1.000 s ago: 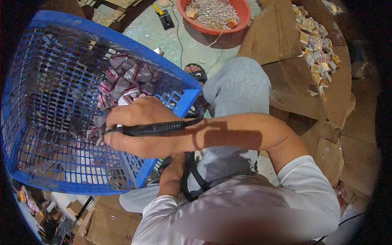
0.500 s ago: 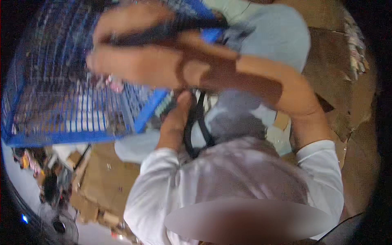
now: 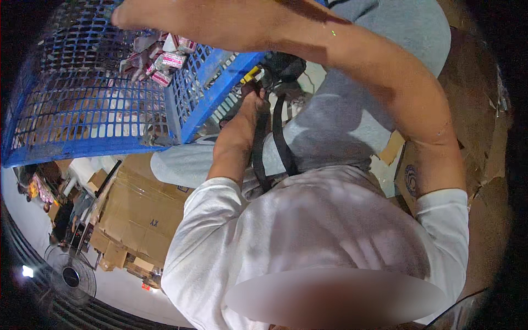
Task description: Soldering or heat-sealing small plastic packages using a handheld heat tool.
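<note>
A large blue plastic crate (image 3: 88, 153) with grid sides fills the upper left. Inside it lies a loose heap of small pink-and-white packs (image 3: 159, 63). My right arm crosses high over the crate, and my right hand (image 3: 151, 15) is partly cut off by the top edge. One fingertip shows; the other fingers are out of sight. My left hand (image 3: 254, 100) is low beside the crate's near rim, fingers curled in shadow around something I cannot make out. Next to it are a small yellow piece (image 3: 250, 75) and a black bundle (image 3: 283, 69). Black straps (image 3: 279, 129) hang by my left wrist.
My grey-trousered legs (image 3: 330, 126) are spread around the crate's right side. Flattened cardboard (image 3: 478, 110) covers the floor at right. A large cardboard box (image 3: 140, 209) stands at lower left, with a fan (image 3: 70, 276) and mixed clutter (image 3: 74, 214) beyond.
My right hand has moved up toward the top edge, uncovering the pink-and-white packs. My left hand has shifted slightly up and right. The crate appears higher in view.
</note>
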Available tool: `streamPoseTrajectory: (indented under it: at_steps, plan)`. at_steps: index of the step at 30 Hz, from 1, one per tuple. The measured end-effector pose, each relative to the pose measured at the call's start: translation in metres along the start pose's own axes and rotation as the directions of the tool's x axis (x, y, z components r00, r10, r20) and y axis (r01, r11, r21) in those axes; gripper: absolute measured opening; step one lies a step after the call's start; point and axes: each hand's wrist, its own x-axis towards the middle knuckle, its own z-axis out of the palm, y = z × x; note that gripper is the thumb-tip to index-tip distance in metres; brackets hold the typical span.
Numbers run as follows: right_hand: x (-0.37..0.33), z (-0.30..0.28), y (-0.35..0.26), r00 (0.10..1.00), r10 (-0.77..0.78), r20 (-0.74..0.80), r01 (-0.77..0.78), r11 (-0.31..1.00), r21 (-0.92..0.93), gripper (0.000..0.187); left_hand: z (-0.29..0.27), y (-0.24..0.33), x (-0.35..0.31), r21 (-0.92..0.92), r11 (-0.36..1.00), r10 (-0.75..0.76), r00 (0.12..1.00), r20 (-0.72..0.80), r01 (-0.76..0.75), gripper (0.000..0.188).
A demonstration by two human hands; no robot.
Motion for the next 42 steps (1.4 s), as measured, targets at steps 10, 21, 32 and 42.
streamPoseTrajectory:
  at_steps: [10, 21, 32, 42]
  plan:
    - [0.005, 0.006, 0.006, 0.999, 0.006, -0.035, -0.006, 1.000, 0.006, 0.026, -0.025, -0.009, 0.024, -0.191, 0.969, -0.092, 0.948, 0.304, 0.155, 0.030]
    - [0.011, 0.009, 0.011, 1.000, 0.006, -0.028, -0.005, 1.000, 0.018, 0.026, -0.026, -0.006, 0.018, -0.349, 0.932, -0.008, 0.967, 0.255, 0.099, 0.031]
    - [0.005, 0.008, 0.008, 1.000, 0.012, -0.022, -0.012, 1.000, 0.017, 0.027, -0.011, -0.005, -0.009, -0.283, 0.943, -0.133, 0.979, 0.155, 0.173, 0.047]
    - [-0.003, 0.002, 0.001, 1.000, 0.008, -0.010, -0.008, 0.999, 0.045, 0.027, 0.007, -0.008, -0.025, -0.219, 0.974, 0.053, 0.998, 0.018, -0.048, 0.046]
